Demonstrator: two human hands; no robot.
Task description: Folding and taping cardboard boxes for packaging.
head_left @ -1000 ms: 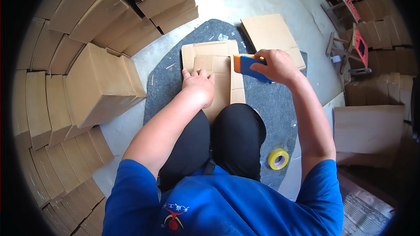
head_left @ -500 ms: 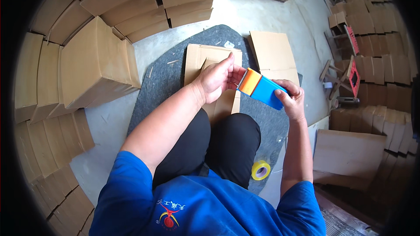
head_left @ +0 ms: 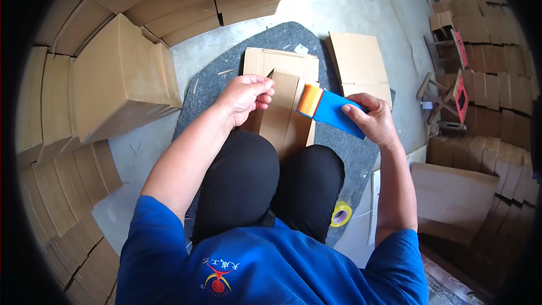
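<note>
In the head view, gripped the blue-and-orange tape dispenser (head_left: 336, 112) in the right hand (head_left: 375, 118), over the right edge of the folded cardboard (head_left: 282, 95). Pressed the left hand (head_left: 247, 97) together at the fingertips; could not tell whether around anything.

Bright daylight glares white on the concrete floor (head_left: 302, 8) at upper centre, shadow darkens the lower right, and fisheye distortion bows the stacked cartons (head_left: 53, 189) toward a black rim.
</note>
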